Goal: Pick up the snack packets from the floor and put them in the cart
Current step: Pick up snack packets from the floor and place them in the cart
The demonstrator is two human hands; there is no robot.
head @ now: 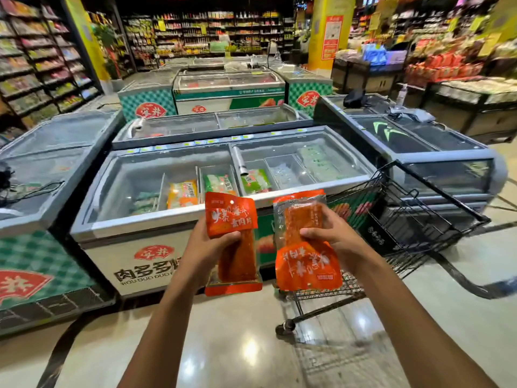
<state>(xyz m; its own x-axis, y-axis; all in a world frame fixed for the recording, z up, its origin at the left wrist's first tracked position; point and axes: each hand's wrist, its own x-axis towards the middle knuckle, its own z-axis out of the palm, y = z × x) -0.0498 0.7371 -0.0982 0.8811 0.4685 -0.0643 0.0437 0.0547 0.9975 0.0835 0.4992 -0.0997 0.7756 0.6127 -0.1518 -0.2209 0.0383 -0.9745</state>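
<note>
I hold two orange snack packets up in front of me. My left hand point(208, 249) grips one snack packet point(233, 219) by its middle, printed label on top. My right hand point(334, 242) grips the other snack packet point(306, 266), turned upside down with its label at the bottom. Both packets hang in the air at chest height. The black wire shopping cart point(414, 219) stands just right of my right hand, and the right packet overlaps its near left corner in the view. I cannot see any packet inside the cart's basket.
A chest freezer point(156, 228) with glass lids stands right behind the packets, with more freezers to its left, right and behind it. Stocked shelves line the far left and back. Shiny tiled floor point(229, 345) lies under my arms.
</note>
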